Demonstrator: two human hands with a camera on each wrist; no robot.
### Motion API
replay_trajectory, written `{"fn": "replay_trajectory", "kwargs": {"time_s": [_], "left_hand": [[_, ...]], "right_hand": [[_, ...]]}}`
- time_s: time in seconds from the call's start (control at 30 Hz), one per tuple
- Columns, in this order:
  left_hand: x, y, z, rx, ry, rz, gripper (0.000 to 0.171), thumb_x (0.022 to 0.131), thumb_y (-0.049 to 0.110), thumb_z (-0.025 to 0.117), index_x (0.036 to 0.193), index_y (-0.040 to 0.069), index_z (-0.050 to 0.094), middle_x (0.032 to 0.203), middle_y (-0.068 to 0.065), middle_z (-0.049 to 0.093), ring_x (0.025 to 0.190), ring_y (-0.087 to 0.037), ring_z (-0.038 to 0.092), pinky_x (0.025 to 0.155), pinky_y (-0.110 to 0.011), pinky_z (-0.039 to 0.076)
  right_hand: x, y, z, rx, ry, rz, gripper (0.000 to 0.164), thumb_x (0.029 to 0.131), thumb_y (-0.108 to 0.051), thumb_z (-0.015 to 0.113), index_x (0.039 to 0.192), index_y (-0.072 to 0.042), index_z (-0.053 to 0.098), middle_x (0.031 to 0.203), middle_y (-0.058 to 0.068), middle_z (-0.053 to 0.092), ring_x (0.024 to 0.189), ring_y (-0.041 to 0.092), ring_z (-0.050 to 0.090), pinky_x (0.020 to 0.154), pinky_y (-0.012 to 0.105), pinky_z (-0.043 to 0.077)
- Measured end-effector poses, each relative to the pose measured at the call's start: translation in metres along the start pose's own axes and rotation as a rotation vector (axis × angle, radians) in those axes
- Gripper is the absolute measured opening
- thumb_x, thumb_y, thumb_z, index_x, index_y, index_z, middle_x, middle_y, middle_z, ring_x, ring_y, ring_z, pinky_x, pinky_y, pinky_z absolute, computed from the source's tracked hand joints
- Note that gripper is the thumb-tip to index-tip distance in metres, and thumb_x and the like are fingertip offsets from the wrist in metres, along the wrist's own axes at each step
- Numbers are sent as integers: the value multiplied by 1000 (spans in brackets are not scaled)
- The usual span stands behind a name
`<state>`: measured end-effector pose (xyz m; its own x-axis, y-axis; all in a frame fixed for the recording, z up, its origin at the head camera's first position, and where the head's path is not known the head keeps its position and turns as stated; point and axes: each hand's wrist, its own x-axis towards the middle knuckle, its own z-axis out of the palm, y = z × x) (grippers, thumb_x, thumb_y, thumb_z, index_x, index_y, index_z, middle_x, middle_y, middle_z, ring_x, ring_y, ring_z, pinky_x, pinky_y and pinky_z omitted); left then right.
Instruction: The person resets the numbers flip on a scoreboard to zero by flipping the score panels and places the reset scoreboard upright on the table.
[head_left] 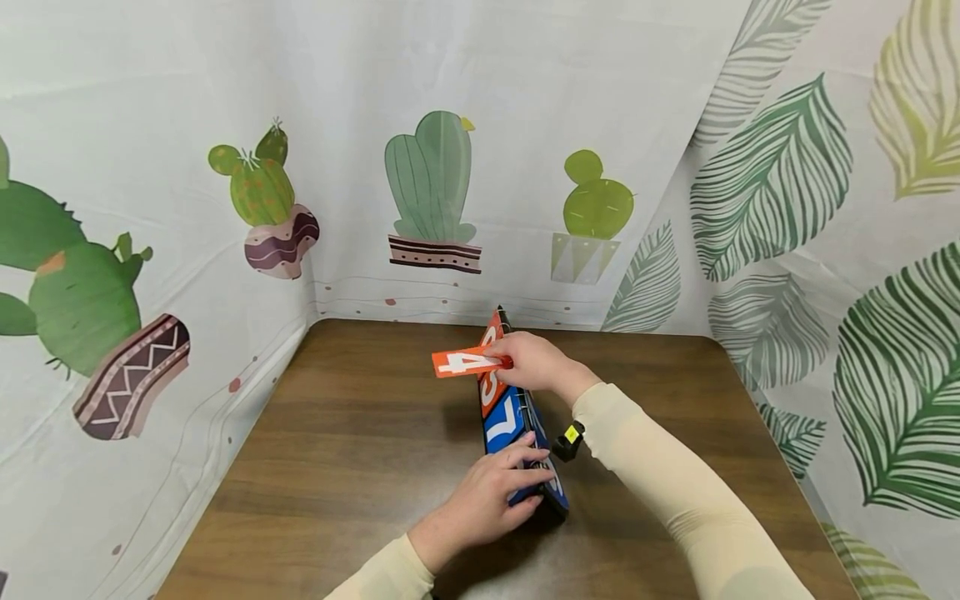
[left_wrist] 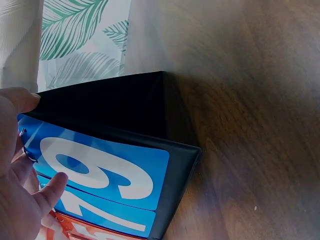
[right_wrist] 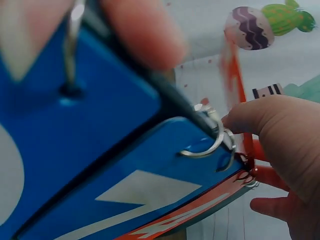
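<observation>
A tent-shaped black flip scoreboard (head_left: pixel 504 425) stands on the table, with red and blue number cards hung on metal rings (right_wrist: pixel 215 142) along its top ridge. My right hand (head_left: pixel 536 361) is at the far part of the ridge and pinches a red number card (head_left: pixel 450 364) showing a white 4, which sticks out to the left. At the near end, my left hand (head_left: pixel 491 497) holds the ridge, thumb on one side and fingers over the other. The left wrist view shows a blue card (left_wrist: pixel 115 172) with a white 6 under those fingers, and the black stand's open end (left_wrist: pixel 120 110).
The brown wooden table (head_left: pixel 360 433) extends on both sides of the scoreboard. A white curtain (head_left: pixel 345 67) printed with cacti hangs behind it, and leaf-patterned fabric (head_left: pixel 772 183) hangs at the right. A black device with a yellow tag (head_left: pixel 572 437) is at the right wrist.
</observation>
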<state>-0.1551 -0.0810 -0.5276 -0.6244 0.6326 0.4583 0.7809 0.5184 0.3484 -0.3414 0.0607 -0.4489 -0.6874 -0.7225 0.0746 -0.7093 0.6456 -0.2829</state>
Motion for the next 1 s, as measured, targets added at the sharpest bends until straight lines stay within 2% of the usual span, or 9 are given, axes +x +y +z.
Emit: {"fn": "replay_trajectory", "kwargs": {"time_s": [0.07, 0.2, 0.53, 0.67, 0.77, 0.87, 1.0], "left_hand": [[1, 0, 0, -6, -5, 0, 34, 95, 26, 74, 128, 22, 73, 144, 2, 62, 146, -32, 50, 108, -49, 53], [2, -1, 0, -3, -9, 3, 34, 95, 26, 74, 129, 23, 73, 144, 2, 62, 146, -32, 50, 108, -49, 53], [2, 0, 0, 20, 6, 7, 34, 94, 26, 74, 128, 22, 74, 143, 2, 63, 146, -31, 50, 107, -49, 54], [1, 0, 1, 19, 2, 2, 34, 95, 27, 74, 128, 23, 73, 143, 3, 63, 147, -30, 49, 107, -49, 53], [1, 0, 2, 21, 1, 1, 33, 95, 27, 74, 128, 23, 73, 144, 3, 62, 147, -29, 49, 107, -49, 53], [0, 0, 2, 22, 2, 1, 33, 95, 27, 74, 128, 23, 73, 144, 3, 62, 147, -29, 49, 108, -49, 53], [0, -1, 2, 23, 9, 1, 33, 95, 27, 74, 127, 23, 74, 143, 3, 62, 147, -30, 49, 108, -49, 53]], "right_hand": [[1, 1, 2, -44, -7, -12, 35, 93, -26, 72, 127, -18, 74, 141, 7, 67, 137, 28, 57, 116, 48, 46], [3, 4, 4, -108, -24, -33, 26, 94, -28, 72, 117, -17, 79, 144, 8, 65, 143, 33, 52, 117, 48, 45], [5, 6, 5, -180, -78, -55, 23, 93, -31, 72, 108, -17, 82, 146, 11, 63, 147, 32, 46, 123, 46, 38], [5, 9, 7, -189, -75, -40, 24, 91, -35, 73, 106, -18, 82, 156, 13, 53, 150, 34, 43, 124, 46, 37], [5, 10, 8, -174, -78, -4, 27, 89, -38, 75, 107, -19, 81, 163, 12, 43, 153, 35, 38, 124, 47, 36], [4, 10, 8, -148, -79, 21, 29, 88, -38, 76, 109, -19, 81, 166, 12, 38, 154, 35, 36, 124, 48, 36], [2, 13, 10, -33, -59, 37, 38, 90, -39, 74, 120, -17, 77, 168, 12, 34, 154, 36, 35, 122, 53, 37]]}}
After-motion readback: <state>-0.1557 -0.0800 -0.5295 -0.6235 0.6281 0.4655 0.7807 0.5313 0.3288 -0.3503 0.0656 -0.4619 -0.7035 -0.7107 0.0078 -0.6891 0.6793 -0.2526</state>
